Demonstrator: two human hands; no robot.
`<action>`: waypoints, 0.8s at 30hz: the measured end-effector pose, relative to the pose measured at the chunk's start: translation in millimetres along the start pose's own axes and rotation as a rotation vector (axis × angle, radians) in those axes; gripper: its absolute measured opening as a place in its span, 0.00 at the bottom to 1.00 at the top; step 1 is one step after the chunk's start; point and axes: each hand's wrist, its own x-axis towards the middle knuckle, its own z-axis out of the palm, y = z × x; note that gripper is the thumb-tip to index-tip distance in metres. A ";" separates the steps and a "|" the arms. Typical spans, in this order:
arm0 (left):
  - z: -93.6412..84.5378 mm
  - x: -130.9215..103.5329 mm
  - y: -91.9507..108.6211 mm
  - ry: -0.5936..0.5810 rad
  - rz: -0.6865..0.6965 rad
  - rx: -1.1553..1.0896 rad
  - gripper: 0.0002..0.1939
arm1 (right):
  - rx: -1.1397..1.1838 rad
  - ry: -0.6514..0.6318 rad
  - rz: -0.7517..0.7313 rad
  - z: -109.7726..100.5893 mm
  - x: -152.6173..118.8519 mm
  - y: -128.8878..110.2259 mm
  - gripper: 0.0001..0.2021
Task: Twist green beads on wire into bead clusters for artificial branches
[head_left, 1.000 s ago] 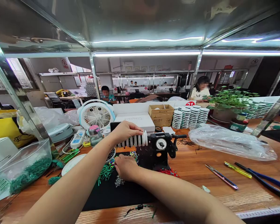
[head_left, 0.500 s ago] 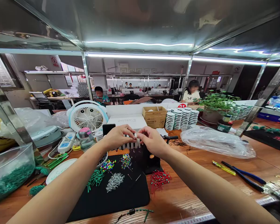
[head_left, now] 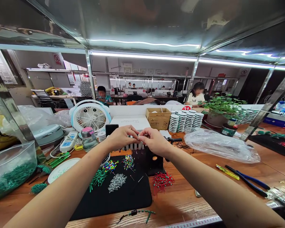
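My left hand (head_left: 122,138) and my right hand (head_left: 155,141) meet fingertip to fingertip over a row of thin white discs (head_left: 136,146), which look like spools on a black stand (head_left: 155,165). Both hands pinch thumb against forefinger; whatever lies between the tips is too small to make out. Below them a black mat (head_left: 102,204) carries multicoloured beads (head_left: 110,165), a pile of small silver fittings (head_left: 117,182) and short green pieces (head_left: 98,180). Right of the mat lies a heap of red cords (head_left: 162,180) with green bits.
A fan (head_left: 91,115), a bottle (head_left: 88,139) and a bag of green pieces (head_left: 14,177) stand left. To the right are a clear plastic bag (head_left: 220,145), pliers (head_left: 249,180), stacked spools (head_left: 185,121) and a potted plant (head_left: 217,110). People sit beyond the partition.
My fingertips have drawn closer together and slightly down. A white disc seen between them earlier no longer shows there. The whole view has shifted a little.
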 end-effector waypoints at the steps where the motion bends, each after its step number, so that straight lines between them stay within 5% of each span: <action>1: -0.3 -0.3 0.8 -0.001 -0.004 -0.003 0.06 | -0.012 -0.008 0.002 -0.2 -0.5 -0.8 0.04; 5: -5.9 -2.1 2.1 -0.049 -0.014 -0.043 0.08 | -0.056 -0.043 -0.034 -1.0 -2.3 -2.3 0.03; 11: -18.2 2.9 -12.6 -0.117 -0.135 -0.145 0.24 | -0.107 -0.074 -0.078 -0.3 -0.6 -2.1 0.04; 24: -19.2 23.2 -17.5 -0.117 -0.297 -0.163 0.07 | -0.215 -0.022 -0.131 4.6 15.4 3.2 0.04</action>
